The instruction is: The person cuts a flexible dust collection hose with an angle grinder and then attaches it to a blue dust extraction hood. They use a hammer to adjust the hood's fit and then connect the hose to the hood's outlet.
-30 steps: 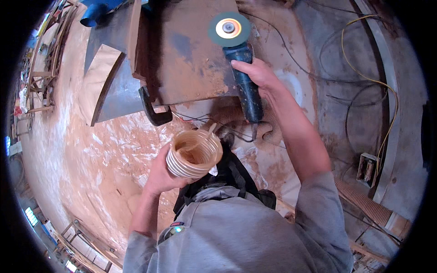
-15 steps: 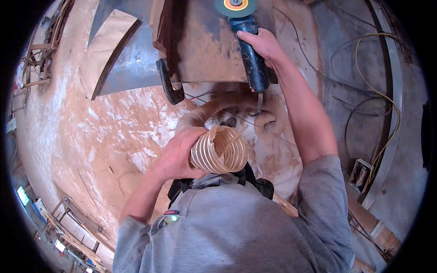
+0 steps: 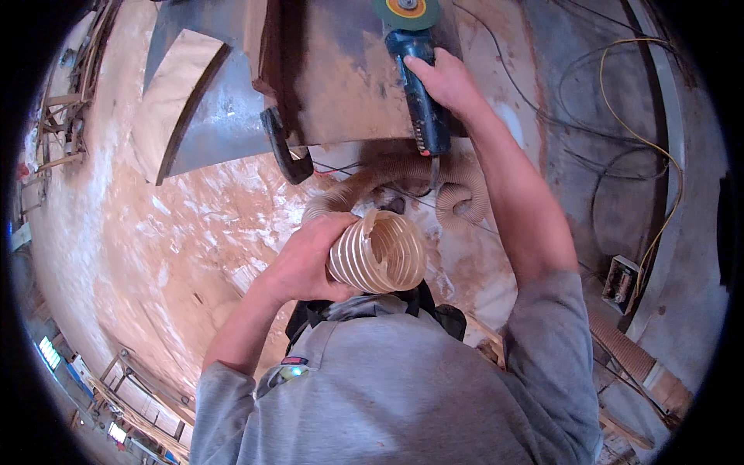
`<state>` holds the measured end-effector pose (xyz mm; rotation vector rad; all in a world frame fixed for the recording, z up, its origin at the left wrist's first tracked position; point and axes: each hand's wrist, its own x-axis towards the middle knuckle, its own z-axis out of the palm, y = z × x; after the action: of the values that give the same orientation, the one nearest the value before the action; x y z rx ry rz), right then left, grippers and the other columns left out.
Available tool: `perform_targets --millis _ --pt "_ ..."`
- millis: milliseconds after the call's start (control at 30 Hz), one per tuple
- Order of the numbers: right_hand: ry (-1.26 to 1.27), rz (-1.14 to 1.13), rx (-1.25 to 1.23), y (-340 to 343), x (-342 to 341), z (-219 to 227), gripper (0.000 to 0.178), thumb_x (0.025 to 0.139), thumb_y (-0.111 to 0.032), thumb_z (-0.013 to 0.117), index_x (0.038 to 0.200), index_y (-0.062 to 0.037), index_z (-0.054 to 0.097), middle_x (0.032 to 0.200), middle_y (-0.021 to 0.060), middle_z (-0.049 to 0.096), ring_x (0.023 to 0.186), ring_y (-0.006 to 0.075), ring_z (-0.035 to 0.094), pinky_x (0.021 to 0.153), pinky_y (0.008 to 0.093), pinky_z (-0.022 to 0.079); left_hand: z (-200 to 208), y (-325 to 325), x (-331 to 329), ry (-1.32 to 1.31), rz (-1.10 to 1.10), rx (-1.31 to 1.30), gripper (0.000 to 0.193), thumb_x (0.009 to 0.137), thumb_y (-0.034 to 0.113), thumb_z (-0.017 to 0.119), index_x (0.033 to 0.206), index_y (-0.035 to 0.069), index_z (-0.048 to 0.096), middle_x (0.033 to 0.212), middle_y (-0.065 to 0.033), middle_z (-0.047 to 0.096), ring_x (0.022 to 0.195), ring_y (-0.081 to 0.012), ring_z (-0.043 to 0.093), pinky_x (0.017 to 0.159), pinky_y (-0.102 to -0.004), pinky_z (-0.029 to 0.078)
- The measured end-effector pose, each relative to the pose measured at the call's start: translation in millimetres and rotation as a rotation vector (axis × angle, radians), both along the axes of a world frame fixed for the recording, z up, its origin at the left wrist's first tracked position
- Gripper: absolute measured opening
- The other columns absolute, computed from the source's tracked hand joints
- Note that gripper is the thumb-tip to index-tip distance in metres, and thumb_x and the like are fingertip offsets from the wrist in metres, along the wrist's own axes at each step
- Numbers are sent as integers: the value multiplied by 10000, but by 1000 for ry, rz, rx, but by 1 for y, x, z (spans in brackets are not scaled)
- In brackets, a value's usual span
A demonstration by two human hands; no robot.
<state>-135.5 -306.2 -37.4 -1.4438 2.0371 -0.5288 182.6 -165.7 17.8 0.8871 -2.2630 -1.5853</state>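
Observation:
My left hand (image 3: 311,257) is closed around the end of a ribbed, translucent flexible hose (image 3: 358,256), its round mouth facing up in front of my chest. The rim of that mouth looks torn. Held out ahead, an angle grinder (image 3: 422,101) with a dark body and a green disc (image 3: 407,11) is gripped by my right hand (image 3: 447,81). The grinder lies over the dusty brown tabletop (image 3: 349,93), its cord hanging from the near end. Whether the disc is spinning I cannot tell.
On the table's left lies a curved wooden piece (image 3: 182,101). A dark clamp (image 3: 285,147) hangs at the near edge. The hose's coil (image 3: 463,203) rests on the dusty floor (image 3: 194,232). At right, a yellow cable (image 3: 676,186) runs to a socket box (image 3: 620,280).
The view has shifted slightly. The grinder sits a little nearer the table's middle and tilts a bit differently. Both hands keep their grip.

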Motion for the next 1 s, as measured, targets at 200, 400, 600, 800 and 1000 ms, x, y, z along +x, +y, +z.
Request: perform_targets --millis 200,400,600,800,1000 --pt "-88 47 -5 23 -5 10 560 889 -406 633 1221 42 575 1049 208 679 1006 280 649 903 379 483 -3 -3 2 44 -25 -16 815 579 316 845 1263 22 513 1178 -206 602 1120 -394 572 975 -451 454" --pt "-152 -81 -197 71 -23 42 475 904 -192 605 1313 38 528 1145 160 652 1016 200 638 907 322 487 3 -4 1 29 -40 22 898 565 355 862 1311 24 487 1242 -201 580 1152 -381 564 1011 -443 437" --pt "-576 423 94 108 5 98 316 928 -63 516 1212 43 604 1198 123 611 1071 201 594 940 314 466 6 -9 -15 29 -40 21 844 575 309 846 1286 15 497 1216 -205 582 1151 -385 558 999 -443 446" --pt "-594 739 132 119 18 96 331 912 -24 471 1204 43 612 1265 151 590 1158 256 573 996 347 447 3 -5 -23 -37 -104 54 880 571 312 860 1315 40 475 1260 -198 569 1174 -379 556 1001 -433 454" --pt "-671 882 121 126 22 96 310 913 -56 507 1185 28 629 1223 165 604 1131 286 581 990 368 446 4 -9 -31 -34 -146 5 869 582 320 858 1311 42 476 1257 -197 569 1170 -379 558 1000 -439 456"
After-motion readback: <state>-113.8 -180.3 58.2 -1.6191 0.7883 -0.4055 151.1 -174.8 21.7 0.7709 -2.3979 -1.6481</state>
